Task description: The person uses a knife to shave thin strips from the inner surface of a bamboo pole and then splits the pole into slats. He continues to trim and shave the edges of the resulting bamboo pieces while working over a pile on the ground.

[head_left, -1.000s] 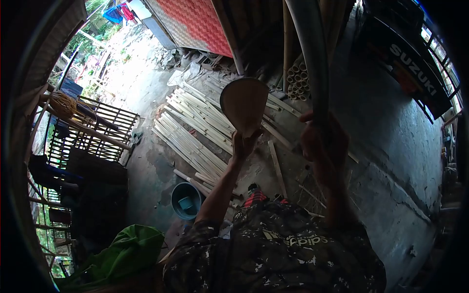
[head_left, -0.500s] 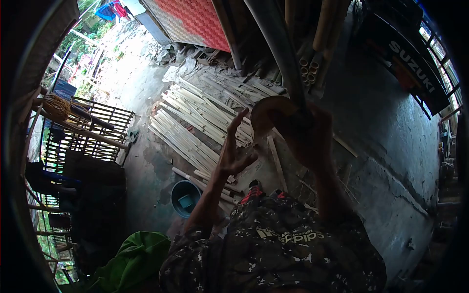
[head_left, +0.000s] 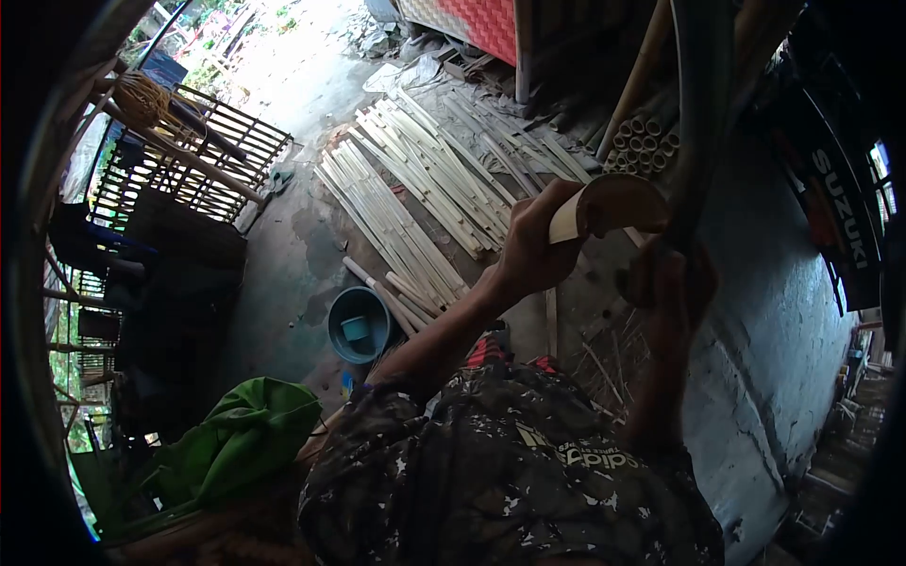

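Note:
My left hand [head_left: 533,247] is closed on a curved, tan piece of split bamboo [head_left: 566,219], its fingers over the left edge and the pale cut face outward. The right side of this piece meets a long, dark grey-green pole [head_left: 703,113], slightly bent, which rises past the top of the view. Around the pole's lower end my right hand [head_left: 672,283] is wrapped, in deep shade. Beyond both hands, rows of pale bamboo strips [head_left: 415,170] lie on the floor.
A blue basin [head_left: 338,328] with a small tub inside stands left, near short bamboo lengths [head_left: 377,294]. Green cloth [head_left: 236,434] lies front left. A stack of bamboo tubes [head_left: 646,141] is at the back; a dark SUZUKI-marked panel [head_left: 830,203] is right.
My left hand, open and apart before, has moved right and taken hold of the split bamboo. My right hand and the pole have shifted right and slightly down in view; the camera has turned.

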A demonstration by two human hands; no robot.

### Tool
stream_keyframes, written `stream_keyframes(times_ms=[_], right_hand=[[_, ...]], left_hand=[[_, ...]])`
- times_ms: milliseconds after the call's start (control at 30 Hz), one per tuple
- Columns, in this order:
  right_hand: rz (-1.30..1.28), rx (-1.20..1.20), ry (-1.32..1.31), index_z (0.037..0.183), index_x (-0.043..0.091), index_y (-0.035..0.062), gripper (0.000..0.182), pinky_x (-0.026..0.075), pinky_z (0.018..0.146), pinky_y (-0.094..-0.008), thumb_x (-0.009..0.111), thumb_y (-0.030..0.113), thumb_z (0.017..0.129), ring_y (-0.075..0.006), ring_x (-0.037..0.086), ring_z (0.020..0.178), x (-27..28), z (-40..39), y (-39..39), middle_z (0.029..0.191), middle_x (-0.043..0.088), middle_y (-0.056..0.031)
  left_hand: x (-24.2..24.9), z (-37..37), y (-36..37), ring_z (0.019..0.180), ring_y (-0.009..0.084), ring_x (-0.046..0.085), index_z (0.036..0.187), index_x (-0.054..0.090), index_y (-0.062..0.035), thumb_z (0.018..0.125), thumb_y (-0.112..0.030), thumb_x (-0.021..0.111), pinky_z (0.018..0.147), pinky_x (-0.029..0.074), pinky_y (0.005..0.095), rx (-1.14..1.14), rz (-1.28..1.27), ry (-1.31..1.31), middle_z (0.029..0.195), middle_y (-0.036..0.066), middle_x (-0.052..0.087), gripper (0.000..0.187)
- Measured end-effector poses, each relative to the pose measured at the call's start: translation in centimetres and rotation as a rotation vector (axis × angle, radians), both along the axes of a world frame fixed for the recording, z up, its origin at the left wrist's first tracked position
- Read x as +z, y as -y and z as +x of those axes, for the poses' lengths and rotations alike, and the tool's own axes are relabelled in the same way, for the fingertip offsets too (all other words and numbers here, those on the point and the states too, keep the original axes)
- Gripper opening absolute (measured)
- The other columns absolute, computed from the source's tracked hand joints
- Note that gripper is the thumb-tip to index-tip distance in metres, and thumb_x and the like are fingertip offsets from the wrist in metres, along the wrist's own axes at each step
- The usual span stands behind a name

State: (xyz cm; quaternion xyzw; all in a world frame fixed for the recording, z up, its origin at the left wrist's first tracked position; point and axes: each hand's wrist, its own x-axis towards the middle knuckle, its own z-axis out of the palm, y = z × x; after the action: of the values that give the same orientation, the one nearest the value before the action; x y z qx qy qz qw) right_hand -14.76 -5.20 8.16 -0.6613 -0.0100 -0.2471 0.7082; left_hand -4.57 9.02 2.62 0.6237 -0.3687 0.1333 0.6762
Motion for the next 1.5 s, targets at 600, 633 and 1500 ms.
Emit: stream_keyframes(times_ms=[600,633,1500], right_hand=[[-0.113,-0.064,0.014,0.104,0.058,-0.0006,0.019,0.035,0.049,-0.0222,0.05,0.017,0.101,-0.0056,0.047,0.053,-1.9,-13.0,7.0,0.064,0.053,-0.0011],[-0.121,-0.067,0.017,0.104,0.058,-0.0008,0.018,0.035,0.048,-0.0225,0.05,0.015,0.101,-0.0056,0.048,0.052,-2.0,-13.6,7.2,0.063,0.053,-0.0013],[-0.563,0.11,-0.064,0.097,0.056,-0.0012,0.007,0.043,0.049,-0.0412,0.059,0.003,0.094,-0.0324,0.058,0.051,-0.6,-19.2,6.4,0.063,0.056,-0.0148]], left_hand=[[-2.9,-8.2,7.1,0.07,0.023,0.073,0.103,0.063,0.0011,0.084,-0.001,0.068,0.063,0.056,0.0319,0.256,-0.056,0.173,0.079,0.014,0.07,0.019],[-3.2,-8.5,7.3,0.07,0.0226,0.073,0.103,0.063,0.0013,0.086,-0.002,0.067,0.063,0.056,0.0318,0.255,-0.08,0.164,0.079,0.014,0.071,0.018],[-10.0,-10.4,6.9,0.073,0.0193,0.073,0.102,0.067,0.0052,0.091,-0.008,0.063,0.065,0.056,0.0301,0.33,-0.166,-0.037,0.083,0.011,0.073,0.018]])
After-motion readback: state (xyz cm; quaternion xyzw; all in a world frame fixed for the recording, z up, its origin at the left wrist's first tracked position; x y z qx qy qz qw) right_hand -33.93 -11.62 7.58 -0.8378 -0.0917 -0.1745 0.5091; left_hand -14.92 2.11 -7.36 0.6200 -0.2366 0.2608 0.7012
